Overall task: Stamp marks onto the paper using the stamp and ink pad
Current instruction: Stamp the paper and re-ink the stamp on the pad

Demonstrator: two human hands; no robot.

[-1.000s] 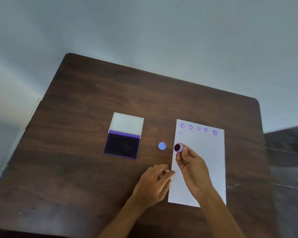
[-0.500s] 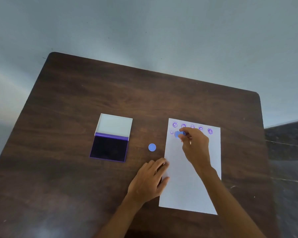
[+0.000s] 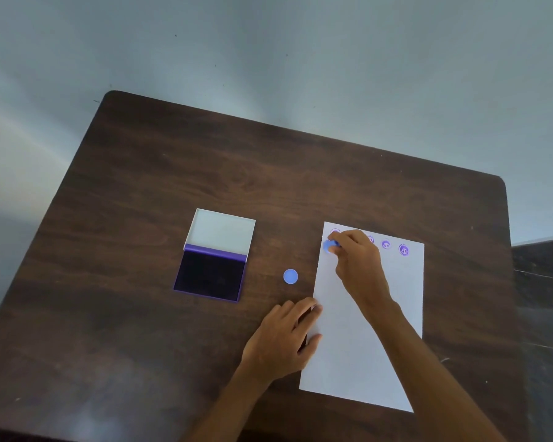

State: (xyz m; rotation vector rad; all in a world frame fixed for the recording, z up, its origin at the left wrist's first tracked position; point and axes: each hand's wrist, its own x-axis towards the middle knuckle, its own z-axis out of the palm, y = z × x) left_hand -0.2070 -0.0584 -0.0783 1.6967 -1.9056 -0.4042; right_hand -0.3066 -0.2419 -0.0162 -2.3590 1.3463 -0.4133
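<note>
Both my hands are on the white paper point(image 3: 361, 339): my right hand point(image 3: 359, 263) pinches the small blue stamp point(image 3: 330, 246) between curled fingertips, pressing it down near the sheet's far left corner, just below a row of purple marks point(image 3: 403, 250). My left hand point(image 3: 284, 338) lies flat, fingers loosely spread and holding nothing, pinning the paper's left edge. Left of the sheet sit a blue cap point(image 3: 290, 276) and the open ink pad point(image 3: 210, 274) on the dark wooden table point(image 3: 205, 161).

A dark wooden table point(image 3: 268, 173) – pale wall point(image 3: 300, 59) behind it
</note>
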